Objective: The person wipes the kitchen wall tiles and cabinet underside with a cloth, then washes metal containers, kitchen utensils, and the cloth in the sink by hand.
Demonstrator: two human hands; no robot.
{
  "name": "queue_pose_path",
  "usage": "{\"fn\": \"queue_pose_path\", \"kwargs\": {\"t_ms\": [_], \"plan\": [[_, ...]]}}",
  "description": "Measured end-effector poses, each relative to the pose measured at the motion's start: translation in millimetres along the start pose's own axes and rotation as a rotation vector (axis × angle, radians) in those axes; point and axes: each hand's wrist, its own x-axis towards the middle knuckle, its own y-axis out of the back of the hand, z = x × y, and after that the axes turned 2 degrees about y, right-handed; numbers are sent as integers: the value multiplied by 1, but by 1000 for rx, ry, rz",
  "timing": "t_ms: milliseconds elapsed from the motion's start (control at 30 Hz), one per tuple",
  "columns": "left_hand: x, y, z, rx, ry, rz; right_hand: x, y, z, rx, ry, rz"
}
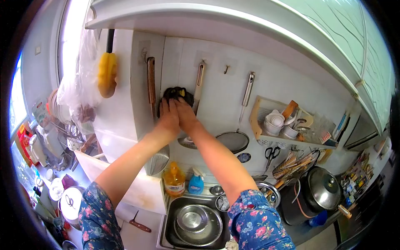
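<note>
Against the tiled wall, near the corner, is a dark crumpled bundle with a small yellow patch; its exact kind I cannot make out. My left hand and my right hand hold it side by side, fingers reaching up over its lower part. The hands partly hide it. To its left hangs a utensil with a wooden handle. Close on the right hangs a skimmer with a pale handle, its middle covered by my right hand. Farther right, a round mesh strainer hangs from a hook.
Below is a sink with metal bowls. An oil-coloured bottle and a blue spray bottle stand behind it. A knife lies left. Overhead runs a cabinet edge. A utensil rack and lidded pot are right.
</note>
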Motion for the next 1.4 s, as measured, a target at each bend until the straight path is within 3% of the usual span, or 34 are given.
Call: {"fn": "queue_pose_path", "kwargs": {"t_ms": [133, 200, 233, 300, 333, 400, 500, 567, 667, 767, 867, 967, 1067, 1167, 1267, 1400], "plan": [[-36, 47, 35, -249, -12, 6, -11, 12, -10, -37, 88, 279], [-40, 65, 48, -201, -226, 229, -6, 67, -24, 15, 145, 299], [-41, 73, 53, -175, -330, 343, -6, 88, -24, -76, 192, 428], [-38, 91, 75, -311, -428, 348, -12, 128, -15, -259, 289, 687], [-35, 94, 85, -379, -475, 353, -17, 142, -8, -233, 219, 700], [-32, 84, 99, -353, -392, 352, -33, 165, 1, -231, 38, 676], [-13, 40, 82, -227, -243, 397, -51, 136, 28, -169, -70, 717], [3, 12, 65, -126, -76, 348, -69, 99, 39, -150, -155, 474], [22, -4, 53, -430, 78, 122, -76, 65, 41, -244, -189, 225], [29, -14, 48, -482, 6, 219, -80, 54, 43, -281, -127, 302], [32, 0, 60, -486, 20, 215, -75, 59, 45, -224, -143, 243], [50, -9, 48, -568, 62, 136, -54, 71, 46, -218, -136, 337], [57, -26, 19, -689, 63, -22, -55, 84, 49, -425, -135, 328], [38, 1, 29, -758, 177, -67, -61, 74, 55, -363, -183, 389], [32, 11, 30, -1064, 262, -22, -53, 78, 48, -215, -246, 568], [2, 33, 33, -1198, 116, -31, -25, 86, 45, -64, -167, 743]]}}
